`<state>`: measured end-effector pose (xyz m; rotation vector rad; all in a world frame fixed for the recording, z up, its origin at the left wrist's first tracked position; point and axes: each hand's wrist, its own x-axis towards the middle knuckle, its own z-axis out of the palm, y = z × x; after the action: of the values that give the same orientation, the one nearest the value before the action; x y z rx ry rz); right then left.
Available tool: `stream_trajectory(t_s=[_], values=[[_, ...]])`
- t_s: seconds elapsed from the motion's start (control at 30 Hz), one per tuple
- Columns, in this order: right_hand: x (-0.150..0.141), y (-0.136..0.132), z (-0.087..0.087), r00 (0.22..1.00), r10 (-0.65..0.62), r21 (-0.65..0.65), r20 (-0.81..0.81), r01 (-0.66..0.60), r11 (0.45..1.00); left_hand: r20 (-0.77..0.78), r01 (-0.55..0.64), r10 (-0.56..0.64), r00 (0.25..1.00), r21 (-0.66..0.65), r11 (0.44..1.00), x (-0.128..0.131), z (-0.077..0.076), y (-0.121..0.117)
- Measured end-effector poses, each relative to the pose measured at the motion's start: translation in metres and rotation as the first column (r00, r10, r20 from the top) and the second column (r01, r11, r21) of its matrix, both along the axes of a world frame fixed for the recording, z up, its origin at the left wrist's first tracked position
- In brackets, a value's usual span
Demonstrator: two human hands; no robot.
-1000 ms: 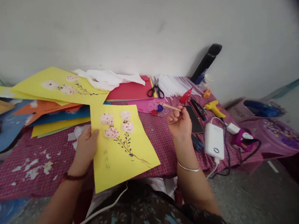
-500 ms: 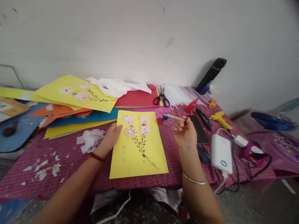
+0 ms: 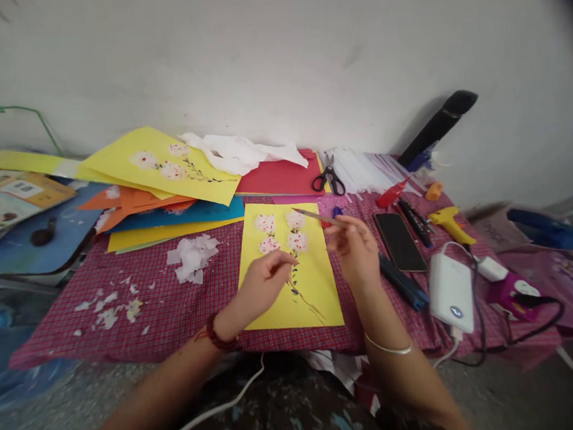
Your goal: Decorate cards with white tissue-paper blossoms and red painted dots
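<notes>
A sheet of yellow paper (image 3: 318, 289) lies on the table before me, painted with several pale pink, red-dotted blossoms and a brown stem with dark leaves. My left hand (image 3: 267, 282) is over the sheet's left and middle part, holding nothing, its fingers loosely stretched to the right. It hides part of the stem. In my right hand (image 3: 358, 247), at the sheet's right edge, is a thin paintbrush (image 3: 315, 216), its tip pointing left over an upper blossom. Beyond the sheet lies a pink palette (image 3: 326, 205) with red and blue paint, partly hidden by the hand and brush.
Black-handled scissors (image 3: 329, 178) lie behind the sheet. Rightward are a phone (image 3: 400, 242), a blue stapler-like tool (image 3: 403, 284), a white power bank (image 3: 451, 294) with cables and a yellow glue gun (image 3: 452, 224). Paper scraps (image 3: 193, 258) and stacked coloured sheets (image 3: 206, 212) are left.
My left hand has let go of the sheet's left edge and moved right over the painting. The brush, still in my right hand, now reaches over the sheet. The view has shifted left.
</notes>
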<state>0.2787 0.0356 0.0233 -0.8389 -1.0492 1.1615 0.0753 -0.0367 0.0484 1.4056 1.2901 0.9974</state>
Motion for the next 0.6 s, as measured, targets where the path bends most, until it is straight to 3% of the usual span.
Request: stream_trajectory(t_s=[0.07,0.13,0.2,0.37,0.5,0.6], values=[[-0.012,-0.011,0.000,0.959,0.026,0.146,0.283,-0.070,0.987,0.310,0.119,-0.056,0.949,-0.187,0.975,0.023,0.001,-0.005],[-0.021,-0.021,0.001,0.871,0.021,0.262,0.490,-0.170,0.950,0.486,0.166,-0.022,0.873,-0.255,0.953,0.038,0.000,-0.004],[-0.026,-0.027,0.002,0.815,-0.015,0.343,0.579,-0.227,0.911,0.583,0.154,0.034,0.812,-0.271,0.950,0.045,-0.001,0.001],[-0.027,-0.032,0.004,0.767,-0.071,0.423,0.637,-0.271,0.864,0.732,0.110,0.120,0.671,-0.259,0.960,0.042,0.000,0.010],[-0.022,-0.038,0.016,0.693,-0.025,0.396,0.721,-0.383,0.835,0.705,0.013,0.164,0.690,-0.238,0.971,0.034,0.006,0.011],[-0.005,-0.050,0.041,0.578,-0.003,0.352,0.816,-0.493,0.796,0.544,-0.076,0.151,0.826,-0.158,0.985,0.016,0.009,0.010]])
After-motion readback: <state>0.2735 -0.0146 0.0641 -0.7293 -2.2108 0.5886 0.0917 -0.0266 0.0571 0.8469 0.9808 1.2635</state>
